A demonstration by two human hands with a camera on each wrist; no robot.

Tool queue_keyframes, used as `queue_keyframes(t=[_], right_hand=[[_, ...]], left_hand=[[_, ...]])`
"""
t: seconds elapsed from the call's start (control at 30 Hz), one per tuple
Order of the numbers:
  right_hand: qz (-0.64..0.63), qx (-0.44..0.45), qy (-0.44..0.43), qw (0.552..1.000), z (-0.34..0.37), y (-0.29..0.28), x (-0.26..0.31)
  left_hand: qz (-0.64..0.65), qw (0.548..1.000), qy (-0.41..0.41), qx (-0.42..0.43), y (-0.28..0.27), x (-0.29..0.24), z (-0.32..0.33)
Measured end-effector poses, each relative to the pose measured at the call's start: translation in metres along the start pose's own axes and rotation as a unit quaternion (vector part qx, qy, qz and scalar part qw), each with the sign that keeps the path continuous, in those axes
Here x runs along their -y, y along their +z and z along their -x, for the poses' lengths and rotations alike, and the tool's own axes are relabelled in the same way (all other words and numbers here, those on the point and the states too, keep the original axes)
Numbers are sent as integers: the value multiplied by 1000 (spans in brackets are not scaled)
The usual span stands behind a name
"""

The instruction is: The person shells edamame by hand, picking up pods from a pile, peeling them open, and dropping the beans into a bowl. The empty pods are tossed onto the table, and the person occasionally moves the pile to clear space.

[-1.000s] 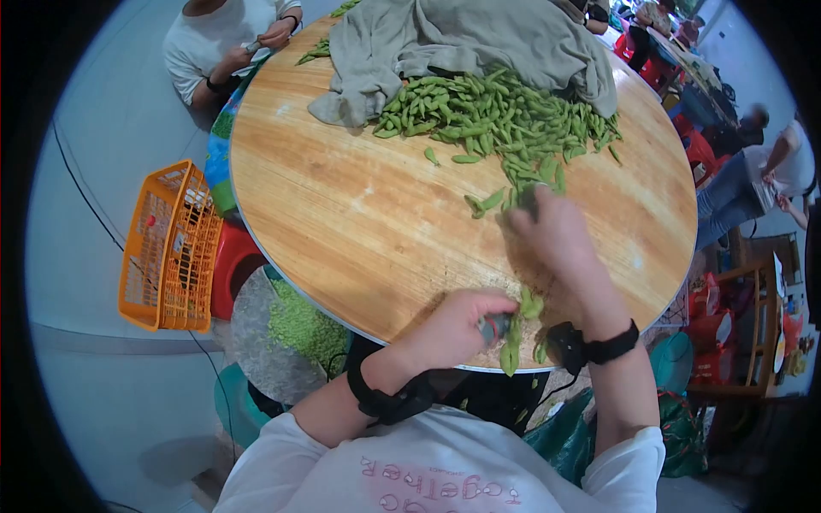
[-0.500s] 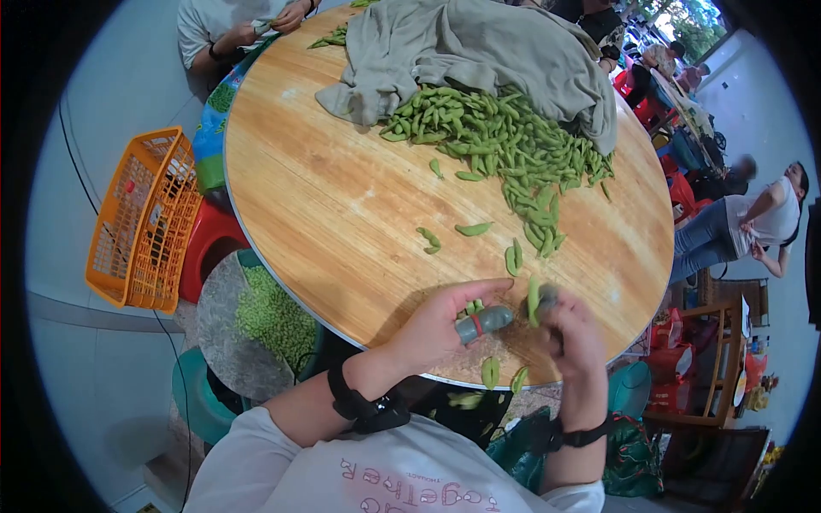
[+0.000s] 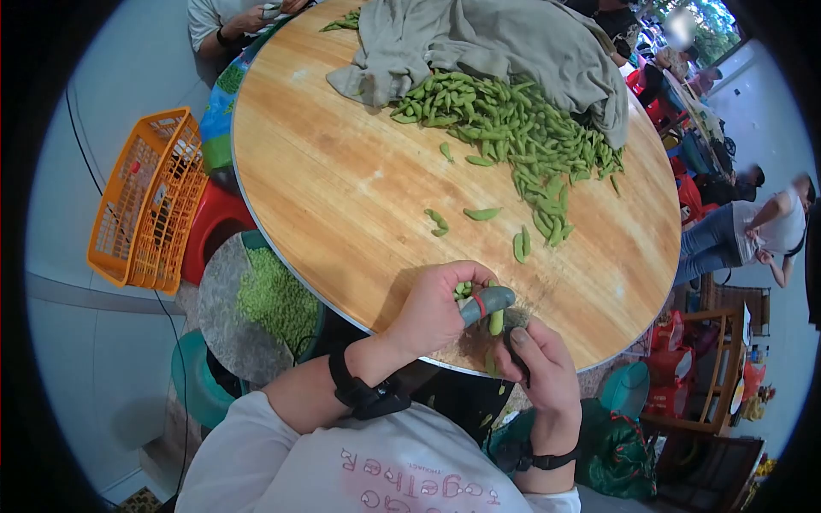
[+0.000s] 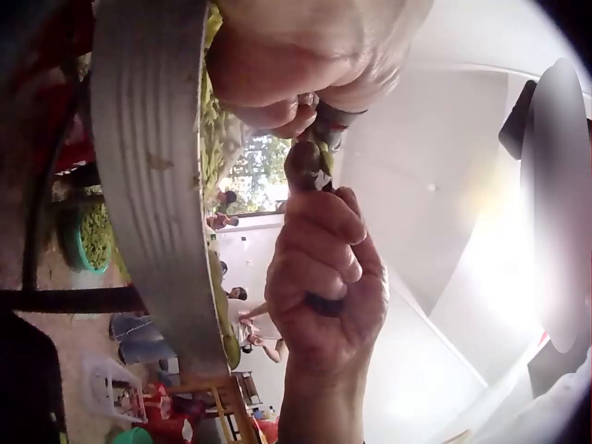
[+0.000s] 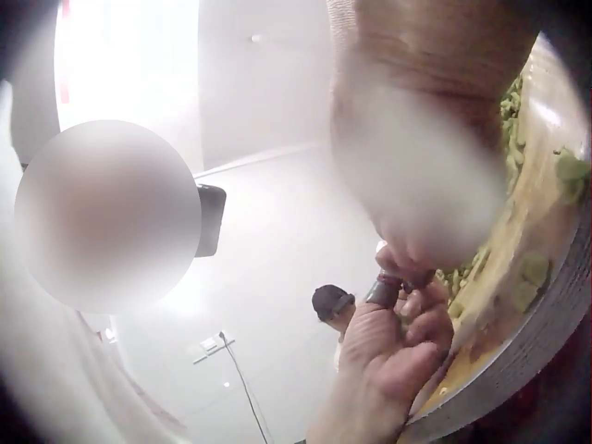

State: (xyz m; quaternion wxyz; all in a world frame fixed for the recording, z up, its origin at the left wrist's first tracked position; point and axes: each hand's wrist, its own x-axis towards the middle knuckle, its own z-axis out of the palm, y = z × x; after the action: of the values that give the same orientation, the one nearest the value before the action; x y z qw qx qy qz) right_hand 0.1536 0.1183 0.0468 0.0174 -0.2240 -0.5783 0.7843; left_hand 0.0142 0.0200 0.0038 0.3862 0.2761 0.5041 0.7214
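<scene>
Green pod [image 3: 496,322] held, wall socket [image 5: 210,347] right-wrist only

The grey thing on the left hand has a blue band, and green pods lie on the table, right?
The band is red, not blue: the head view shows it round the grey cover on the left hand. Green pods do lie on the table.

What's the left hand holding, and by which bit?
A green pod: the left hand pinches it partway along, and its near end pokes out.
</scene>
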Motion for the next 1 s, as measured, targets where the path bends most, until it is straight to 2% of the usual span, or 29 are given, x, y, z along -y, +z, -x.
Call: queue_keyframes(t=[0.03,0.13,0.2,0.27,0.33,0.37,0.43,0.47,0.5,0.53,0.57,0.6,0.63,0.7,0.77,0.83,0.87,0.9,0.93,0.97,1.0], right_hand=[[-1,-1,2,1000,0,-1,-1],[-3,-7,5,1000,0,0,-4],[-84,-12,29,996,-1,1,-7],[-112,-3,48,993,0,1,-8],[-139,6,66,988,0,1,-9],[-160,10,77,984,0,1,-8],[-180,14,88,980,-2,1,-8],[-144,-12,55,988,-4,0,-11],[-107,-38,21,993,-6,0,-12],[-105,-37,22,993,-7,1,-12],[62,-100,-26,993,-9,2,-12],[228,-159,-73,958,-11,4,-12],[229,-158,-73,958,-14,6,-10],[188,-202,-55,960,-20,9,-6],[176,-209,-70,959,-25,7,-8],[163,-216,-87,959,-30,12,-7],[297,-246,-158,909,-33,20,-8],[424,-270,-225,835,-34,28,-8],[500,-280,-227,787,-35,33,-8],[502,-282,-230,785,-35,35,-8],[503,-257,-223,794,-35,34,-8]], left_hand=[[-72,997,29,-9,1,0,0],[-89,995,40,-3,0,1,2],[-67,997,39,26,0,-3,2],[-42,997,37,52,-3,-2,3],[160,972,-75,154,-8,2,1],[161,972,-76,152,-9,4,1],[236,949,-138,156,-10,5,0],[237,949,-137,156,-8,5,-1],[118,982,-84,122,-5,4,-2],[-4,996,-29,84,-2,4,-2],[-3,996,-28,82,0,0,-3],[-56,996,-28,68,1,-4,-3],[-108,992,-29,53,2,-7,-3],[-74,996,-35,33,0,5,-7],[-40,998,-39,12,-1,9,-8],[95,992,-80,-3,0,6,-9],[95,992,-78,-4,0,4,-8],[89,991,-104,-6,-1,2,-7],[84,988,-128,-7,-1,1,-7],[84,989,-124,-5,0,3,-6],[7,997,-63,-32,2,6,-6]])
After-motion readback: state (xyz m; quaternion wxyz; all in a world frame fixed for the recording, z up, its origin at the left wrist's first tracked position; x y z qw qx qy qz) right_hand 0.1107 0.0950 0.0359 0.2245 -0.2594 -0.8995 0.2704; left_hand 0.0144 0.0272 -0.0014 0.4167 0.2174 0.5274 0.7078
